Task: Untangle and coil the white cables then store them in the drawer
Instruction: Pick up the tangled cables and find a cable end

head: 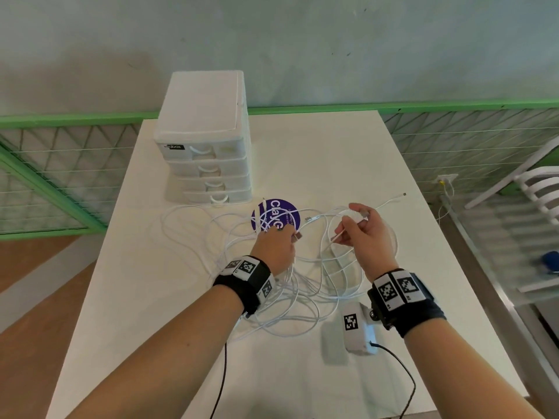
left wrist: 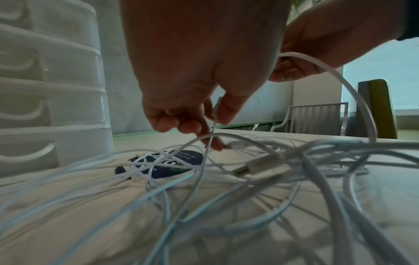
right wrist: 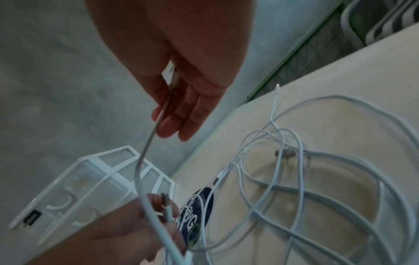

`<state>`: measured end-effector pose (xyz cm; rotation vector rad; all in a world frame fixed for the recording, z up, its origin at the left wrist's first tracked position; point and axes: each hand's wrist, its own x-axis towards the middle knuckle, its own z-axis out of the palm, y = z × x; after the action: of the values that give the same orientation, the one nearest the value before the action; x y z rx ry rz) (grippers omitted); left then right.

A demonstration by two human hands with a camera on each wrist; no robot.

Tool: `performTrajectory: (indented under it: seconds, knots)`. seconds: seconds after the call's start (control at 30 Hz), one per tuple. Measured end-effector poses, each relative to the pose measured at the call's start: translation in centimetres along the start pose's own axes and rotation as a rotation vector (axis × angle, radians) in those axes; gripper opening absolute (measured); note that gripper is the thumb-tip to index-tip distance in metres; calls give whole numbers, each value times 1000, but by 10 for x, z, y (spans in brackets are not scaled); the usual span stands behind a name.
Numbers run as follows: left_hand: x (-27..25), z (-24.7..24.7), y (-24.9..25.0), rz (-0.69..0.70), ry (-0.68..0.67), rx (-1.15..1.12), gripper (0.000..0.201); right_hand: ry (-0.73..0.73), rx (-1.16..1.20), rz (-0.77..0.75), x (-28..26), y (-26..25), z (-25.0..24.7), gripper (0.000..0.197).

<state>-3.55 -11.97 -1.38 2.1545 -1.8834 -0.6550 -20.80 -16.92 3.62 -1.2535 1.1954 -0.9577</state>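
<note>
Setting: pale plaster wall [head: 302, 40] behind a white rectangular table [head: 332, 152], with a green-framed wire mesh fence [head: 60, 164] running along the far side.
Drawer unit: white plastic four-drawer storage box [head: 208, 140] standing at the table's far left part, all four drawers pushed in, each with a curved white handle; a small dark label sits on the top drawer front.
Sticker: round purple disc with white lettering [head: 276, 214] lying flat just in front of the drawer unit, crossed by several cable strands.
Cables: tangled white charging cables [head: 290, 285] spread in loose overlapping loops across the middle of the table, between and beneath both hands; one free connector end [head: 403, 195] points toward the table's right edge, apart from the heap.
Left hand: left hand [head: 276, 247] low over the tangle beside the sticker, fingers curled, pinching a thin white strand with a metal plug tip; in the left wrist view the fingertips [left wrist: 217, 145] reach down nearly to the table.
Right hand: right hand [head: 367, 234] raised above the heap, thumb and fingers pinching a cable near its connector, the strand hanging down from it toward the left hand.
Wrists: black wristbands with square black-and-white markers [head: 249, 275] on both forearms; a white camera block [head: 360, 328] hangs under the right wrist with a thin black lead trailing off.
Right background: white slatted chair [head: 538, 189] standing beyond the table's right side.
</note>
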Motion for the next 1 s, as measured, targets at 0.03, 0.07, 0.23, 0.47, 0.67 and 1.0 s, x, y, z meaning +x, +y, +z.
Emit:
performTrajectory:
  seconds: [0.03, 0.07, 0.23, 0.47, 0.67, 1.0]
  knots:
    - [-1, 0, 2, -13, -12, 39, 25, 11, 7, 6, 4, 2, 0, 24]
    - [-2, 0, 3, -24, -14, 70, 25, 21, 9, 10, 7, 3, 0, 25]
    - [-2, -7, 5, -72, 15, 123, 28, 3, -209, 24, 33, 10, -2, 23]
    - [1, 4, 5, -187, -210, 126, 70, -152, -752, -9, 80, 41, 15, 23]
    - [6, 9, 4, -142, -219, 313, 53, -335, -993, -8, 107, 52, 23, 33]
    - [-9, -20, -10, -165, -42, -309, 26, -303, -1029, 4, 113, 55, 32, 29]
